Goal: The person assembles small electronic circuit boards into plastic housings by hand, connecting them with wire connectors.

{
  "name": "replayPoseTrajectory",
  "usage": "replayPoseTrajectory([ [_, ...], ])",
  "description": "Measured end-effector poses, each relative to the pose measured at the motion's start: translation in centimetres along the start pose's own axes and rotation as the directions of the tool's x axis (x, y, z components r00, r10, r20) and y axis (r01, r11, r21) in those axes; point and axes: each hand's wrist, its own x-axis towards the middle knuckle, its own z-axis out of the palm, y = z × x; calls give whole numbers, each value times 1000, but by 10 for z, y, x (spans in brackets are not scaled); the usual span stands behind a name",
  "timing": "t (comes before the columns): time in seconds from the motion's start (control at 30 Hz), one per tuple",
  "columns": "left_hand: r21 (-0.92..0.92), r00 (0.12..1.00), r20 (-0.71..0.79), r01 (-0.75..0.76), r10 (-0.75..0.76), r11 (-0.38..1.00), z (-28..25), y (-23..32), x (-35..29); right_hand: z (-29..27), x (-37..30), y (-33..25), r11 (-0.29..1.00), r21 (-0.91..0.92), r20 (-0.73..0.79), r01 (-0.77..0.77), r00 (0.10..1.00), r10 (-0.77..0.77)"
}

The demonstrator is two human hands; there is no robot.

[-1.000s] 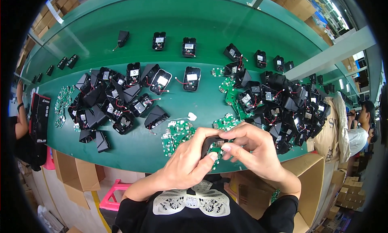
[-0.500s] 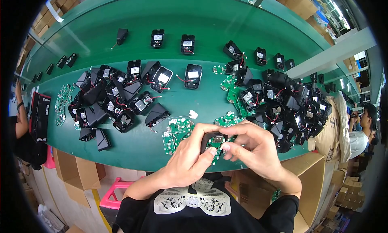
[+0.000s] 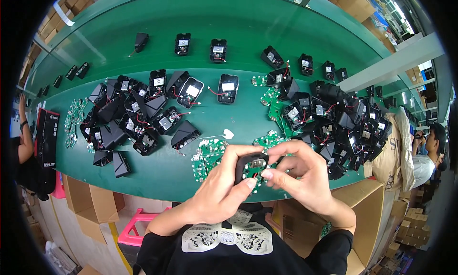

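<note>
My left hand (image 3: pixel 222 184) is wrapped round a small black plastic housing (image 3: pixel 242 166), its thumb lying over the near side. Inside the housing shows a green circuit board (image 3: pixel 253 168) with a metal part at its upper end. At the right edge of the housing is my right hand (image 3: pixel 300 175), its fingers curled and its thumb tip beside the board. Whatever those fingers pinch, if anything, is hidden. Just left of the housing lies a pile of green circuit boards (image 3: pixel 208 155) on the bench, and more boards (image 3: pixel 269 139) lie beyond my right hand.
Black housings with red wires are heaped at the left (image 3: pixel 114 132) and right (image 3: pixel 334 117) of the green bench (image 3: pixel 229 120). Single housings stand farther back. Near the front edge are cardboard boxes (image 3: pixel 365 203) and a pink stool (image 3: pixel 136 227). Other people are at both sides.
The housing has tilted slightly in my left hand, so more of its dark side shows. My right index finger has drawn a little away from its top edge.
</note>
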Motion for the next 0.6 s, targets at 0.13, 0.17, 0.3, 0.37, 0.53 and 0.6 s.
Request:
replayPoseTrajectory([
  [0.13, -130, 996, -57, -72, 65, 989, 3, -8, 1, 0, -4, 9, 866, -383, 13, 323, 939, -344],
  [0.17, -90, 998, -23, -65, 63, 994, 3, -9, 0, 2, -5, 10, 858, -396, 17, 326, 937, -349],
  [0.3, 26, 977, -5, -212, 212, 977, 2, -21, 0, 4, -8, 10, 903, -340, 3, 261, 961, -276],
  [0.37, -161, 998, -23, -62, 59, 985, 4, -9, -1, 6, -8, 13, 792, -466, 4, 393, 897, -443],
  [0.53, -97, 977, -18, -212, 212, 972, 5, -14, 3, 6, -3, 13, 253, -744, 262, 618, 619, -740],
  [0.6, -61, 978, -13, -209, 208, 976, 5, -14, 2, 6, -5, 14, 184, -760, 306, 623, 594, -744],
])
